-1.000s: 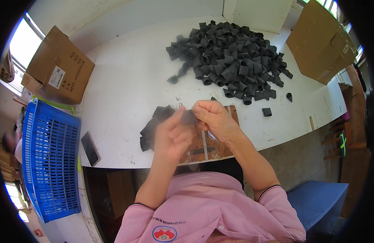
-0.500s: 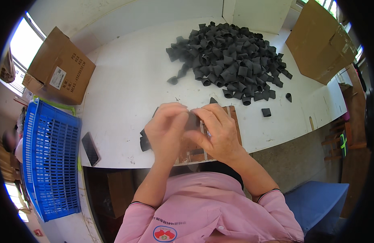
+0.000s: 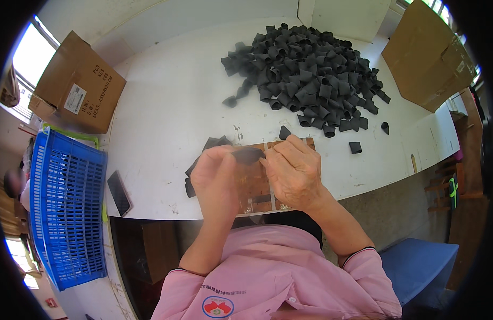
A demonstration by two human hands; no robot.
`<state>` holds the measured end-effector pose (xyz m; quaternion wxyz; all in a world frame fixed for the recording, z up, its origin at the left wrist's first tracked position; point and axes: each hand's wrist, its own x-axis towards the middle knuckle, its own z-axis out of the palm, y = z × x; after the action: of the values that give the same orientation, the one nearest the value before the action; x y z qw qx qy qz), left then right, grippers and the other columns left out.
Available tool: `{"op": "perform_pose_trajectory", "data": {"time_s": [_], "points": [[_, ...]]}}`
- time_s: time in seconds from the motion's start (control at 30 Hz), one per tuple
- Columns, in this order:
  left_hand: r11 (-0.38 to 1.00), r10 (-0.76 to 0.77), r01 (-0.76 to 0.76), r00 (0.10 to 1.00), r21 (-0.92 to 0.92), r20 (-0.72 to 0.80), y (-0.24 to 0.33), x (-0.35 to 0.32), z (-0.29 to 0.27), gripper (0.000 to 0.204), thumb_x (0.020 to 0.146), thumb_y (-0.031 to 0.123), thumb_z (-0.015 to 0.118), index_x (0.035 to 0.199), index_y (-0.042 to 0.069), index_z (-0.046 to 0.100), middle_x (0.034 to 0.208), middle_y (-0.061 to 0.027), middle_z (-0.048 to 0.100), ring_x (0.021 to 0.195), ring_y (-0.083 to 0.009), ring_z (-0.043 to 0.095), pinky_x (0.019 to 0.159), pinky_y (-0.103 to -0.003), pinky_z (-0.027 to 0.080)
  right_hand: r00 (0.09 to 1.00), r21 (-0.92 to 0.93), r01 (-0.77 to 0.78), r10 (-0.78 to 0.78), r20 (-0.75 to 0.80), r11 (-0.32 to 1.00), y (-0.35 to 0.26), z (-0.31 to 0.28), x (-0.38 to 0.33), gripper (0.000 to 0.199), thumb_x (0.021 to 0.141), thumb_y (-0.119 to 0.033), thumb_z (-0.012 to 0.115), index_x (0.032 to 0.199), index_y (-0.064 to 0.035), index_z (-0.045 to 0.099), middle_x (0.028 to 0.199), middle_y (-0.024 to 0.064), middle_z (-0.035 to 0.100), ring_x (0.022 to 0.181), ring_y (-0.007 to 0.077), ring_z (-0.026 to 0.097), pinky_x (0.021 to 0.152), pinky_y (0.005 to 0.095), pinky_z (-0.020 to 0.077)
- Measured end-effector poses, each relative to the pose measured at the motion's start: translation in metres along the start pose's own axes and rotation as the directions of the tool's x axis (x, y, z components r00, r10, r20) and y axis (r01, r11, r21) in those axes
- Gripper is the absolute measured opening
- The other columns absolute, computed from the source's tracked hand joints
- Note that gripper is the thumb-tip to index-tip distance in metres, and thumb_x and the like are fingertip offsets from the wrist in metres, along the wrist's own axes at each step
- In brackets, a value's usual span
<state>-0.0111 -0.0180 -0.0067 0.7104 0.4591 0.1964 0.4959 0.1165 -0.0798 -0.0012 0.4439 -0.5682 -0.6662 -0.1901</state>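
Note:
A short, dark grey tube-like piece (image 3: 248, 155) is held between my two hands over a brown board. My left hand (image 3: 217, 178) is closed around its left end, thumb and fingers pinching. At its right end, my right hand (image 3: 295, 173) has the fingertips drawn together on the edge. Below lies the brown board (image 3: 254, 186) with pale strips across it. Several similar dark pieces (image 3: 191, 186) lie left of my left hand, partly hidden by it. One more small dark piece (image 3: 284, 132) rests just beyond the board.
A large heap of dark tube-like pieces (image 3: 316, 80) covers the far right of the white table (image 3: 166, 106). Cardboard boxes stand at left (image 3: 78, 85) and right (image 3: 428, 56). A phone (image 3: 119, 193) lies near the left edge, beside a blue plastic basket (image 3: 70, 213). A blue stool (image 3: 417, 269) stands lower right.
My right hand has turned and its fingers have curled in to pinch the piece's right end. The piece now lies more sideways and shows more between my hands.

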Motion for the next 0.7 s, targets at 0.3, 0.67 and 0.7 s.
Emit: {"op": "perform_pose_trajectory", "data": {"time_s": [0.3, 0.67, 0.7], "points": [[0.908, -0.001, -0.101, 0.97, 0.407, 0.243, 0.016, 0.021, -0.002, 0.015, 0.072, -0.003, 0.059, 0.085, 0.002, 0.061, 0.085, -0.0045, 0.056, 0.079, -0.0115, 0.053, 0.066, -0.024, 0.044, 0.944, 0.244, -0.326, 0.298, 0.143, 0.913, -0.009, -0.013, 0.006, 0.01, 0.071, -0.007, 0.062, 0.078, -0.0023, 0.057, 0.067, 0.0059, 0.05, 0.059, 0.0205, 0.05, 0.05, 0.0299, 0.0403], [0.958, 0.082, -0.131, 0.978, 0.255, 0.193, -0.01, 0.015, -0.016, 0.009, 0.074, -0.003, 0.062, 0.083, -0.001, 0.062, 0.08, -0.0071, 0.056, 0.072, -0.0115, 0.052, 0.063, -0.02, 0.042, 0.956, 0.193, -0.258, 0.222, 0.191, 0.947, -0.004, -0.003, 0.01, 0.008, 0.069, -0.007, 0.063, 0.075, -0.0045, 0.059, 0.064, 0.0056, 0.048, 0.059, 0.0209, 0.05, 0.049, 0.0309, 0.0398], [0.958, 0.084, -0.133, 0.978, 0.255, 0.193, -0.013, 0.016, -0.015, 0.009, 0.074, -0.003, 0.062, 0.083, -0.001, 0.062, 0.08, -0.0071, 0.056, 0.072, -0.0115, 0.052, 0.063, -0.02, 0.042, 0.958, 0.19, -0.259, 0.226, 0.178, 0.947, -0.003, -0.003, 0.009, 0.007, 0.069, -0.007, 0.063, 0.073, -0.0048, 0.058, 0.063, 0.0052, 0.047, 0.059, 0.0205, 0.05, 0.049, 0.031, 0.04]]}}
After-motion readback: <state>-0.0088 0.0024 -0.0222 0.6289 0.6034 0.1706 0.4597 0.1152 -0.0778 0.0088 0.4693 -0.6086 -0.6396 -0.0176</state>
